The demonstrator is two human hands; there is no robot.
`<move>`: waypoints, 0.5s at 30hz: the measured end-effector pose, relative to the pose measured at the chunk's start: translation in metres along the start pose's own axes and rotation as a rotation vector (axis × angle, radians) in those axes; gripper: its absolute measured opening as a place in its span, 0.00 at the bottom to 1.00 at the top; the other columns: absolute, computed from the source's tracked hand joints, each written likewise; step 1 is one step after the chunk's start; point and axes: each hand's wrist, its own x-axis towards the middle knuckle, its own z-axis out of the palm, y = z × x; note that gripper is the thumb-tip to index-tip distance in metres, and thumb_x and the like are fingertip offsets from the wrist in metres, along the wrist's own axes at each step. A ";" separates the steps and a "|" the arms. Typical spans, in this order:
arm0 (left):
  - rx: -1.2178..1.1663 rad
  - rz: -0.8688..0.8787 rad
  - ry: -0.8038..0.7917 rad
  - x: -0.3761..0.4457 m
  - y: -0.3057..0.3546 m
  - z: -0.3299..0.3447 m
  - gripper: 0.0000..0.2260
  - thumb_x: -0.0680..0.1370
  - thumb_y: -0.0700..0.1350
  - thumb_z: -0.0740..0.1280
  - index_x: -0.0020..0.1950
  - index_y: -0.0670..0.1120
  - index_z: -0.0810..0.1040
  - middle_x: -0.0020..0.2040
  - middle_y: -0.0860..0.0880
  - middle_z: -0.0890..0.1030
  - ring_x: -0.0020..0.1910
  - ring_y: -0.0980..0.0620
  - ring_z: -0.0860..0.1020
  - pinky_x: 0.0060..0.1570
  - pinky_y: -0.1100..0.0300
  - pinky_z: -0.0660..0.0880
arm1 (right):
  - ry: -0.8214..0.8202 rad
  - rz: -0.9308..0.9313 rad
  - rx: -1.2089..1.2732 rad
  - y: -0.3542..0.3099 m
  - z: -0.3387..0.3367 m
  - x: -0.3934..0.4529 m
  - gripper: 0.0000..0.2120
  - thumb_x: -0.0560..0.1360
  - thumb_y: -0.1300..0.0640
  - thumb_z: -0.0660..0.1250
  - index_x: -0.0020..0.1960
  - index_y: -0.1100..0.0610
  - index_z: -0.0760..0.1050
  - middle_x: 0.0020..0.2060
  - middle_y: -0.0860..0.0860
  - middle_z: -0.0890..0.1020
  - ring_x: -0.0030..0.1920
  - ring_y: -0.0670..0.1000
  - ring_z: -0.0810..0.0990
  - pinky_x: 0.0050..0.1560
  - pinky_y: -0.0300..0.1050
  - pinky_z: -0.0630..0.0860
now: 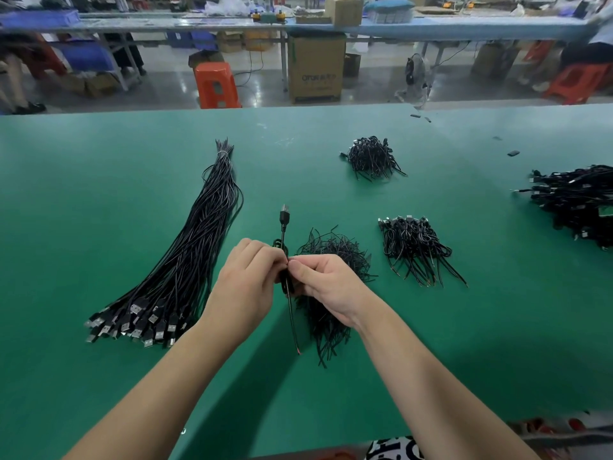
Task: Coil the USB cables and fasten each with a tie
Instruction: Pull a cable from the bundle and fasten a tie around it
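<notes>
- The left hand (247, 280) curls its fingers (262, 252) round a coiled USB cable (284, 260), held above the surface (99, 227); the right hand (326, 280) pinches at the coil's middle, probably a tie, too small to confirm.
- The plug stands up beyond the fingers and the bare tail hangs below them.
- Risk: if the left grip loosens mid-twist, the loops could spring apart.
- Risk: the hanging tail might snag the loose ties (331, 260) just behind the right fingers.
- Left of the fingers lies the uncoiled bundle (185, 260); right and beyond, finished piles (414, 247).
- Past the green surface: a workshop with an orange stool (217, 84) and cardboard boxes (315, 66).
</notes>
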 end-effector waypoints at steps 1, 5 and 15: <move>-0.039 -0.032 0.016 0.000 0.001 0.000 0.06 0.80 0.39 0.64 0.46 0.38 0.79 0.42 0.47 0.77 0.42 0.45 0.74 0.45 0.54 0.73 | 0.002 -0.003 0.022 -0.001 -0.001 0.000 0.11 0.78 0.56 0.67 0.54 0.61 0.83 0.44 0.52 0.85 0.44 0.48 0.81 0.49 0.45 0.79; -0.159 -0.195 0.117 -0.001 0.003 -0.001 0.09 0.76 0.46 0.72 0.47 0.46 0.73 0.43 0.52 0.72 0.41 0.56 0.69 0.46 0.69 0.68 | -0.047 0.027 0.130 -0.003 -0.010 -0.001 0.10 0.73 0.55 0.71 0.50 0.59 0.85 0.44 0.52 0.86 0.44 0.47 0.82 0.48 0.43 0.80; -0.349 -0.386 0.077 -0.006 -0.015 0.010 0.26 0.66 0.63 0.75 0.53 0.51 0.69 0.52 0.50 0.69 0.46 0.60 0.72 0.47 0.69 0.68 | -0.091 0.101 0.041 -0.009 -0.023 -0.005 0.06 0.73 0.61 0.72 0.40 0.53 0.86 0.38 0.49 0.85 0.37 0.43 0.82 0.40 0.35 0.78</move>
